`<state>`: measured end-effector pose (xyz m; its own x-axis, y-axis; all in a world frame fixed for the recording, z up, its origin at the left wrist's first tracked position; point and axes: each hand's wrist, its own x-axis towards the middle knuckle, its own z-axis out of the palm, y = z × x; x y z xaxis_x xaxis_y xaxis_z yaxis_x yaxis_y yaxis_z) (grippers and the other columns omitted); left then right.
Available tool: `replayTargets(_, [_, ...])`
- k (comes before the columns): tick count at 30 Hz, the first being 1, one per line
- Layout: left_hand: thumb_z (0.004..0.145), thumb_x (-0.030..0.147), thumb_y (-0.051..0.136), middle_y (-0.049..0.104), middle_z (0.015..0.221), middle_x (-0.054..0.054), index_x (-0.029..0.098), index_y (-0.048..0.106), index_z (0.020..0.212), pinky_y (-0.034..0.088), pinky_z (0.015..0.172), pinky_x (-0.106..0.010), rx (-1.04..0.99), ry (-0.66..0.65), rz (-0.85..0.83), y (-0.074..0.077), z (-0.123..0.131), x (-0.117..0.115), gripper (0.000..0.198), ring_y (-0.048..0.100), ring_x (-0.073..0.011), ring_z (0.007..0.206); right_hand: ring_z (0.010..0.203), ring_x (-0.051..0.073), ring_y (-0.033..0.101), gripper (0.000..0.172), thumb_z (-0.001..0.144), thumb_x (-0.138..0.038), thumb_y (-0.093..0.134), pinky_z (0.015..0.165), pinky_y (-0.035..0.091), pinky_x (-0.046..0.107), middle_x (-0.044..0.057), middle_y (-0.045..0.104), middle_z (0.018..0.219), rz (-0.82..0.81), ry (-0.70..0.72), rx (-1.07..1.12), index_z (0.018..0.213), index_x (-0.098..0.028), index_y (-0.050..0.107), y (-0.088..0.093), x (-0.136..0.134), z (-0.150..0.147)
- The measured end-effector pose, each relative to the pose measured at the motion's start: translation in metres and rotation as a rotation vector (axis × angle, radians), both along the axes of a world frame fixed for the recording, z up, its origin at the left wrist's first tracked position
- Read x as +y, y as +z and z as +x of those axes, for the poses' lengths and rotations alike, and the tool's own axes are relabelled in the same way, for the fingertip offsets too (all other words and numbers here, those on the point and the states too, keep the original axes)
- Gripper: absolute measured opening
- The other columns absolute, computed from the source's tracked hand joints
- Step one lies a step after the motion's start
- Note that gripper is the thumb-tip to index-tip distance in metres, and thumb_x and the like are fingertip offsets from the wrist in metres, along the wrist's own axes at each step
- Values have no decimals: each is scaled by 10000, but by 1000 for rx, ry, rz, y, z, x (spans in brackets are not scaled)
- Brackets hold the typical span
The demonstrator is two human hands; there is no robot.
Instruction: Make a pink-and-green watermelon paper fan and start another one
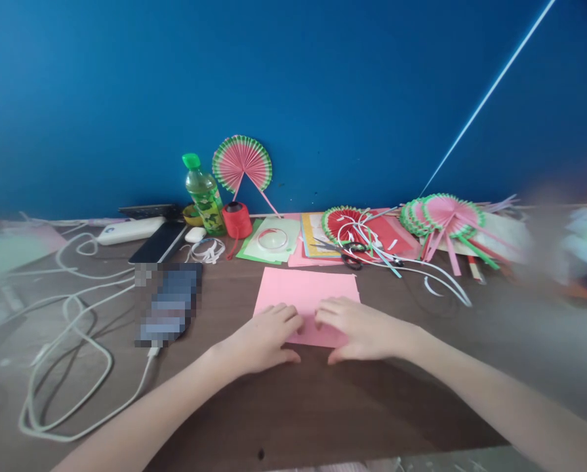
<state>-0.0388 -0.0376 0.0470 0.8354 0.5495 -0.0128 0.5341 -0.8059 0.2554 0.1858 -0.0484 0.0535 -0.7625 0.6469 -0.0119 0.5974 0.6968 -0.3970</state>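
A sheet of pink paper (pixel 309 288) lies flat on the brown table in front of me. My left hand (pixel 267 335) rests over its left part and near edge, fingers curved and thumb apart. Over the right part and near edge lies my right hand (pixel 359 329), its fingers bent a little and its thumb pointing inward. Both hands are open and hold nothing that I can see. Between them the middle of the paper shows. My fingers hide its near corners.
Behind the paper lie scissors (pixel 353 257), coloured sheets (pixel 268 241) and a roll of tape (pixel 272 239). Folded paper fans (pixel 453 215) sit at right. A green bottle (pixel 204 200) and red thread spool (pixel 237 220) stand at the back. Left are a phone (pixel 172 301) and white cable (pixel 109 367).
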Motion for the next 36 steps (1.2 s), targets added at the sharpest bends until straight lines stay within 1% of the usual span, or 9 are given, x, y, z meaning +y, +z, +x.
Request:
replayTargets(4, [871, 219, 454, 564, 870, -63, 163, 533, 818, 432, 689, -287, 55, -90, 165, -6, -1, -5, 110, 520, -175, 795, 852, 186, 521, 76, 742, -170, 593, 751, 426, 295, 56, 578, 866, 85, 52, -13, 817, -167, 580, -5, -1, -5])
replayTargets(9, [879, 303, 438, 589, 844, -56, 168, 545, 860, 440, 638, -273, 58, -91, 256, -1, -2, -1, 173, 545, -167, 758, 678, 149, 561, 177, 781, -74, 454, 607, 397, 256, 38, 622, 724, 201, -12, -42, 742, -173, 595, 4, 4, -5])
replayTargets(14, [892, 182, 362, 618, 661, -8, 188, 600, 842, 420, 562, -234, -63, 63, 503, 33, -3, 8, 243, 568, -122, 611, 798, 181, 645, 279, 804, -85, 426, 703, 462, 296, 55, 707, 873, 450, -141, 95, 910, -195, 659, 35, 13, -3])
replayTargets(17, [884, 152, 389, 697, 834, -18, 203, 624, 958, 453, 664, -260, -288, 174, 764, 56, -1, 16, 251, 630, -139, 757, 1001, 187, 623, 364, 858, -93, 358, 833, 481, 338, 28, 672, 1086, 665, -210, 248, 1037, -221, 648, 56, 21, -4])
replayTargets(19, [879, 139, 412, 700, 970, -26, 206, 618, 1022, 458, 762, -287, -385, 220, 864, 61, 2, 21, 260, 632, -156, 900, 1117, 185, 562, 382, 865, -88, 350, 922, 459, 358, 21, 625, 1176, 766, -225, 303, 1092, -213, 630, 59, 28, -4])
replayTargets(22, [884, 119, 386, 670, 1086, -46, 206, 605, 1091, 455, 842, -331, -344, 261, 809, 43, 7, 26, 313, 607, -180, 1012, 1190, 192, 502, 393, 856, -81, 361, 985, 430, 391, 33, 595, 1215, 768, -197, 268, 1130, -203, 616, 36, 38, -4])
replayTargets(28, [828, 37, 360, 661, 1086, -115, 124, 620, 1062, 512, 796, -322, 9, 295, 525, -28, 14, 16, 360, 617, -224, 1003, 1107, 194, 571, 387, 810, -43, 385, 962, 469, 329, 97, 640, 1138, 510, -106, 11, 1083, -121, 648, -42, 38, -6])
replayTargets(31, [848, 136, 400, 586, 1210, -146, 97, 544, 1177, 464, 929, -375, 4, 338, 470, -44, 16, 6, 361, 520, -266, 1158, 1165, 201, 525, 398, 810, -58, 396, 1006, 429, 345, 113, 590, 1214, 454, -166, 43, 1143, -99, 611, -52, 30, -12])
replayTargets(36, [858, 262, 424, 476, 1308, -219, 17, 467, 1233, 386, 999, -488, 19, 323, 397, -46, 14, -2, 450, 384, -343, 1259, 1230, 232, 452, 405, 849, -134, 398, 1043, 357, 448, 98, 543, 1280, 360, -211, 76, 1225, -124, 548, -50, 17, -28])
